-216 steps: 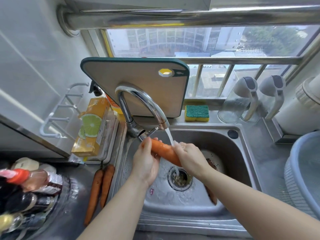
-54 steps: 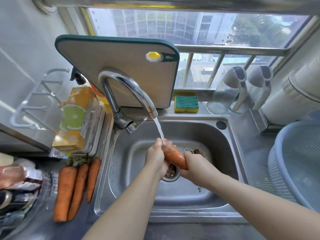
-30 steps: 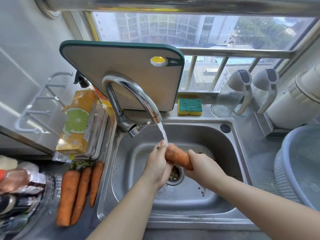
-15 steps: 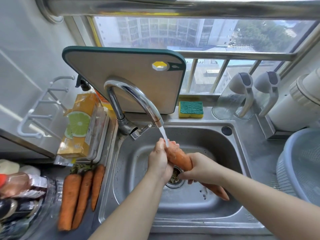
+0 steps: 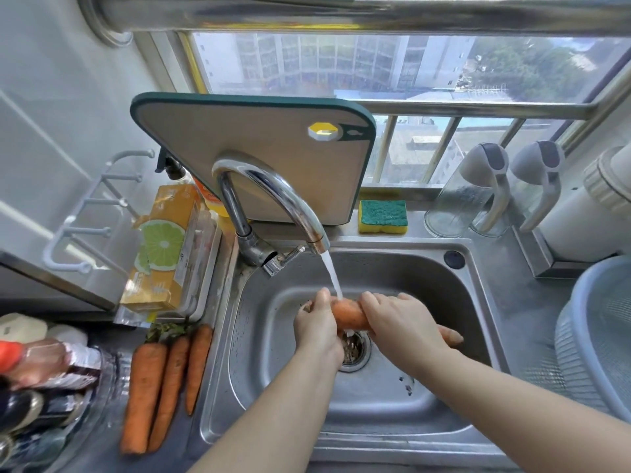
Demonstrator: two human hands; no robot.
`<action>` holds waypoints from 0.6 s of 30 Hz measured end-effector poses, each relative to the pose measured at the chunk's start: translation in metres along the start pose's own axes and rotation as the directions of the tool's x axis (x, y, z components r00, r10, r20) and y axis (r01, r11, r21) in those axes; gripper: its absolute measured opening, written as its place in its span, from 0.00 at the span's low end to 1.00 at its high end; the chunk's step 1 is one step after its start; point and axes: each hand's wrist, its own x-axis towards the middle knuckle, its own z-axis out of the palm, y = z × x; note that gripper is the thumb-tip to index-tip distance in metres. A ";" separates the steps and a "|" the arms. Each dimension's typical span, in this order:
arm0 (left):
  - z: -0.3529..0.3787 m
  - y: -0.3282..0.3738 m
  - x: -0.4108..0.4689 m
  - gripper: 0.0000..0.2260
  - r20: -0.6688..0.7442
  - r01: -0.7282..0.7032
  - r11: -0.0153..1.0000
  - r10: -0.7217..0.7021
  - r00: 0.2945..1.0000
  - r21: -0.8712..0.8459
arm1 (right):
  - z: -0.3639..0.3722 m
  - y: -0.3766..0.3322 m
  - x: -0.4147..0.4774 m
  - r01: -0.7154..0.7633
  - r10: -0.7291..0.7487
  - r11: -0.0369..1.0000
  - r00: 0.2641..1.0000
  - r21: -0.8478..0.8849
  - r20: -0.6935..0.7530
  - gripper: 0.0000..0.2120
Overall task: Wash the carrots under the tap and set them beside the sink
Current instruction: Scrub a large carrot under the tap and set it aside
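Over the drain of the steel sink point(image 5: 474, 291), both my hands hold one orange carrot point(image 5: 348, 314) under the running stream from the chrome tap point(image 5: 273, 192). My left hand point(image 5: 319, 326) grips its thick end. My right hand point(image 5: 399, 324) wraps its middle, and the thin tip point(image 5: 450, 336) sticks out to the right. Three carrots point(image 5: 164, 387) lie side by side on the counter left of the sink, leafy stubs pointing away from me.
A cutting board point(image 5: 252, 155) leans behind the tap. A yellow-green sponge point(image 5: 382, 216) sits on the back ledge. An orange box point(image 5: 164, 254) stands at the left, bottles point(image 5: 41, 377) at the far left, a blue basin point(image 5: 601, 336) and two glass jugs point(image 5: 478, 192) at the right.
Since 7.2 s ago a third carrot has joined the two on the counter. In the last half second the held carrot has turned more level, its tip swinging up to the right.
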 end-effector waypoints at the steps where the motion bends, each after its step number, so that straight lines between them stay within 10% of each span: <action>1: 0.001 0.002 0.001 0.08 0.003 -0.006 1.000 0.006 1.000 -0.003 | -0.003 -0.001 0.001 -0.032 0.031 0.999 0.999 0.017 0.038 0.15; 11: -0.004 0.016 -0.013 0.11 0.333 0.012 0.997 0.015 0.943 -0.078 | -0.032 0.015 0.017 -0.609 -0.011 0.614 0.630 0.503 0.777 0.11; 18: -0.026 0.026 -0.004 0.16 0.525 -0.323 0.873 0.093 0.846 0.366 | -0.021 0.008 0.022 -0.511 0.081 0.701 0.751 0.498 0.656 0.07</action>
